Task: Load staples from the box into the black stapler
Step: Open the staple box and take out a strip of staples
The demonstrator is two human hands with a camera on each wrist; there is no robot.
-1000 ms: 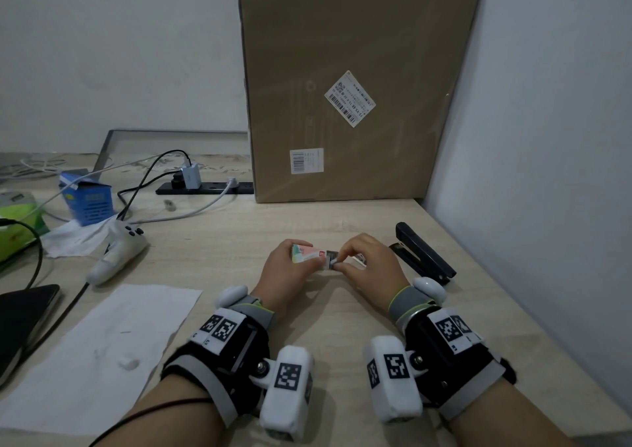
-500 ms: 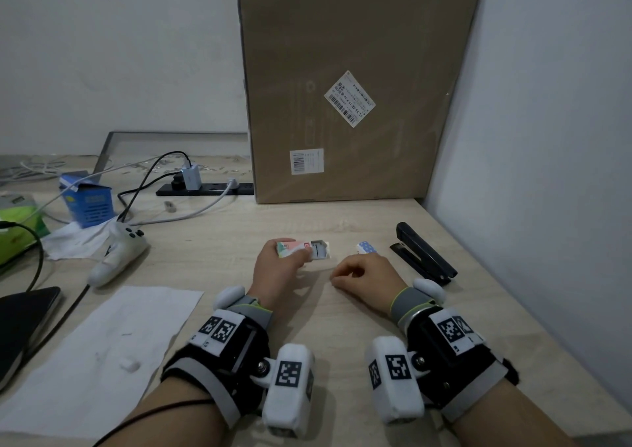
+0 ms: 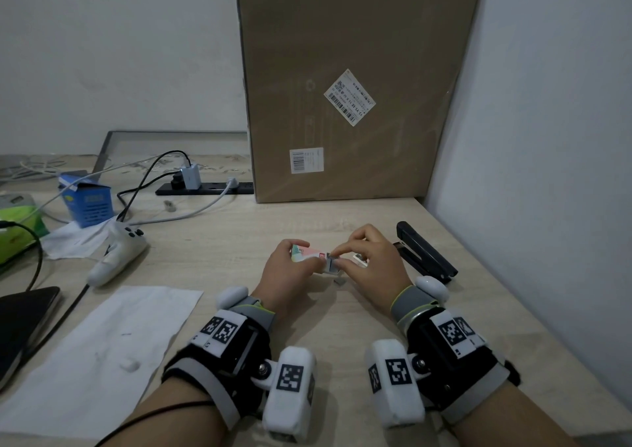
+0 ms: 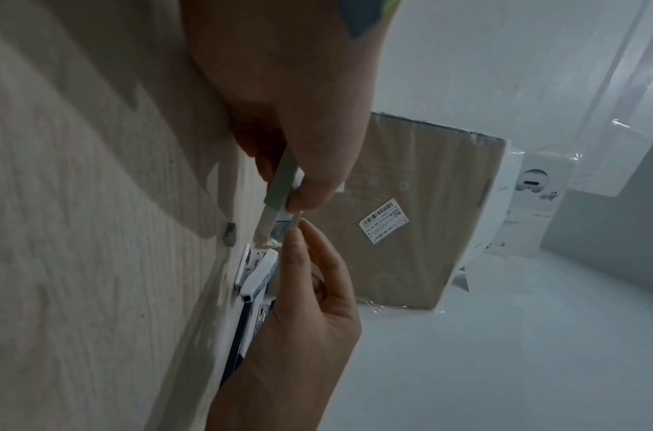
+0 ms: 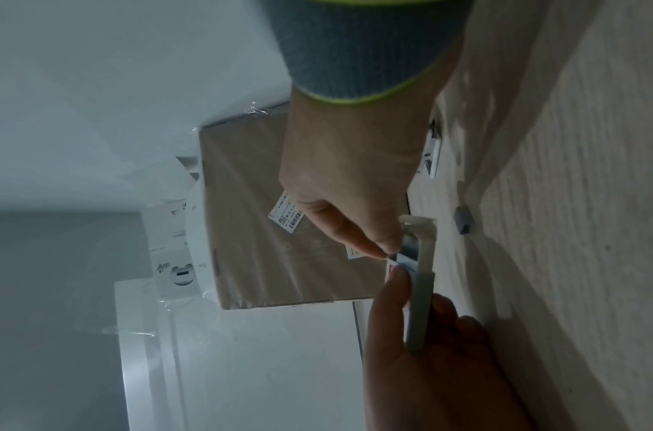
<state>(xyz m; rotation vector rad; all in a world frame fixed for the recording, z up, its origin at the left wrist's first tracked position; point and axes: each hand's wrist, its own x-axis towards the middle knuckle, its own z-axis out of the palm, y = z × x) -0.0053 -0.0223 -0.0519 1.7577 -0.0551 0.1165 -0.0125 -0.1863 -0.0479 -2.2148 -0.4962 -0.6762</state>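
Two hands met over the desk [image 3: 212, 251] in the head view. My left hand [image 3: 285, 270] gripped the box [image 3: 304, 253] by its closed end, fingers curled round it, so that the open end faced 3 o'clock towards my right hand [image 3: 371, 261]. That hand pinched at the box mouth with thumb and forefinger, I judged to draw out a strip of staples [image 3: 331, 264]. One small grey piece [image 3: 339, 280] lay on the desk just below the mouth, at about 6 o'clock from the pinch; probably a loose bit of staples. The stapler [image 3: 425, 251] lay shut at 3 o'clock of the right hand, near but apart, untouched. I judged it had been parked there within easy reach for the loading step, which was not yet begun.

From the left wrist view, the left hand [image 4: 295, 125] held the box [image 4: 280, 180] edge-on, thumb against one face, tilted down towards the desk [image 4: 96, 204]. The right hand [image 4: 302, 335] came up from 6 o'clock, its fingertips [image 4: 299, 236] touching the box mouth. The grey piece [image 4: 229, 234] sat on the desk at 9 o'clock of that contact.

From the right wrist view, the right hand [image 5: 354, 186] pinched something pale at the box [image 5: 420, 291] mouth; how much was out I could not tell. The left hand [image 5: 428, 364] clasped the box from 6 o'clock.
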